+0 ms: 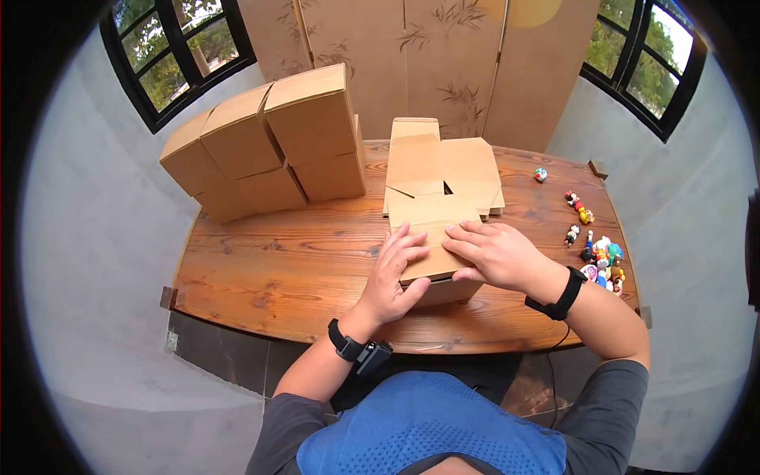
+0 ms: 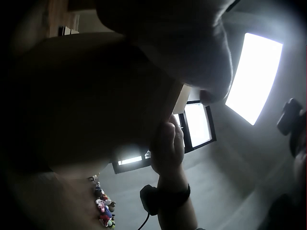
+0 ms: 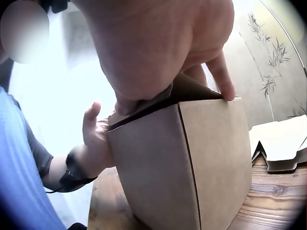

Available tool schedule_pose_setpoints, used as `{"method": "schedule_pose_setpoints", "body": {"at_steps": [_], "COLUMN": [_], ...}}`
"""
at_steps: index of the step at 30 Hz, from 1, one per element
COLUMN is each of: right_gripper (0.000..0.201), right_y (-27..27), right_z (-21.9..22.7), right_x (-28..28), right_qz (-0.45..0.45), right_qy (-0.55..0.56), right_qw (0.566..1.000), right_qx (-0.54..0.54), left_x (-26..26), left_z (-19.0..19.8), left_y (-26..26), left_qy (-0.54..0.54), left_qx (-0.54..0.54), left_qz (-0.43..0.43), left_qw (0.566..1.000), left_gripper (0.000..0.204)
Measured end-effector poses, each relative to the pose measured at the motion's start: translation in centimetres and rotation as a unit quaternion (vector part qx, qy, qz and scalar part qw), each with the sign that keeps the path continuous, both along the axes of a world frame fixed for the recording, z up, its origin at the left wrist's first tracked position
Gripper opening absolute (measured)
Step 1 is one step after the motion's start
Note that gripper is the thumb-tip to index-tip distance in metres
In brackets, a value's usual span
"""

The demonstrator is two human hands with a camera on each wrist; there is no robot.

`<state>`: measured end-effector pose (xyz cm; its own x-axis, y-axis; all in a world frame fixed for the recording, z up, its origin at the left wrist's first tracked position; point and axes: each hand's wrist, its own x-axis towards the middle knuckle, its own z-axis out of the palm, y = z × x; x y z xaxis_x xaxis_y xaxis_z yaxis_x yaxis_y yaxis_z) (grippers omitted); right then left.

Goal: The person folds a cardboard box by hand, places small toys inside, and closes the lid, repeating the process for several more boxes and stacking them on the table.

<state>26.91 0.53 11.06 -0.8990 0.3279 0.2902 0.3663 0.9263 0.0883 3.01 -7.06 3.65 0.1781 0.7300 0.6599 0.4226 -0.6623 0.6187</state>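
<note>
A brown cardboard box (image 1: 427,264) stands on the wooden table in front of me, its lid folded over the top. My left hand (image 1: 388,281) rests along the box's left edge, fingers extended on the lid and thumb by the near edge. From the other side my right hand (image 1: 507,257) presses on the lid with straight fingers, thumb at the near edge. In the right wrist view a dark gap shows under the lid above the box wall (image 3: 148,167). The left wrist view is mostly dark, with the box's side (image 2: 96,105) filling much of it.
Unfolded cardboard cartons (image 1: 471,170) lie just beyond the box. At the back left, several closed boxes (image 1: 237,138) are stacked in two rows. Small toy figures (image 1: 606,257) cluster on the table's right side, with a colourful ball (image 1: 541,174) farther back.
</note>
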Motion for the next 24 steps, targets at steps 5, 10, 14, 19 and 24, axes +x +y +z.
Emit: {"method": "schedule_pose_setpoints", "body": {"at_steps": [5,10,14,19,24], "right_gripper": [0.056,0.055,0.057,0.066,0.079], "right_y": [-0.4,-0.7,-0.6,0.2,1.3], "right_z": [-0.5,-0.6,-0.4,-0.1,-0.6], "right_x": [0.0,0.1,0.4,1.0,1.2], "right_qz": [-0.006,-0.017,-0.027,0.021,0.024], "right_qy": [0.008,0.005,-0.017,-0.031,-0.049], "right_qw": [1.0,1.0,0.999,0.999,0.997], "right_qx": [0.022,0.019,-0.003,-0.014,-0.05], "left_x": [-0.1,-0.1,-0.2,0.0,0.5], "left_z": [-1.1,-1.8,-1.8,-1.6,-1.6], "left_y": [0.1,0.3,0.2,0.3,0.3], "left_qy": [0.0,-0.003,0.006,0.005,-0.009], "left_qx": [0.022,0.043,0.039,0.054,0.066], "left_qz": [-0.001,0.012,0.016,0.023,0.022], "left_qw": [1.0,0.999,0.999,0.998,0.998], "left_gripper": [0.035,0.033,0.033,0.035,0.032]}}
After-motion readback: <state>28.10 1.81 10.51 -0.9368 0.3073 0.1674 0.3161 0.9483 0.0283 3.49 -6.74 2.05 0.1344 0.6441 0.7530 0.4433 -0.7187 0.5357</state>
